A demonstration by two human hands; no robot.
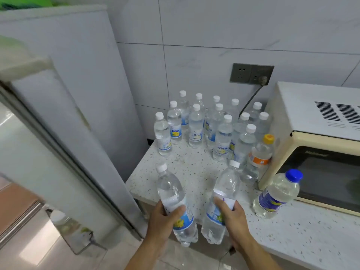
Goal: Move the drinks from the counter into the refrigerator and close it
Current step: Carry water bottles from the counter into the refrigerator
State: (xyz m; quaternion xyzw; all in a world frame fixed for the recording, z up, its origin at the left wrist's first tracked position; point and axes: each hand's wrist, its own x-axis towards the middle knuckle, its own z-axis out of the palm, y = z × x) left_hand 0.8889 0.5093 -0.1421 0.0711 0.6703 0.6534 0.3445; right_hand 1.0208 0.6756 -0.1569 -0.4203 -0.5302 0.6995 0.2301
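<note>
clear plastic, white-capped: that is the bottle in your left hand point(165, 219), whose fingers and thumb curl round the left bottle point(175, 203) at its middle, above the blue and yellow label. your right hand point(231, 217) grips the right bottle point(222, 203) the same way, fingers wrapped over its label. both bottles are lifted off the counter, near its front edge, and lean apart, caps away from you.

behind them, a cluster of white-capped bottles point(210, 125) stands upright at the back of the speckled counter point(192, 168), close to the tiled wall. just beside the cluster on the right stands a bottle with an orange cap point(260, 154), close against the cream microwave point(315, 137). a blue-capped bottle point(276, 193) stands in front of the microwave's glass door, apart from the rest.

to the left stands the white refrigerator point(81, 78), its door point(39, 152) swung open toward you; a bottle point(64, 223) sits in the door's lower shelf. a grey wall socket point(251, 73) with a plugged cord sits above the cluster.
</note>
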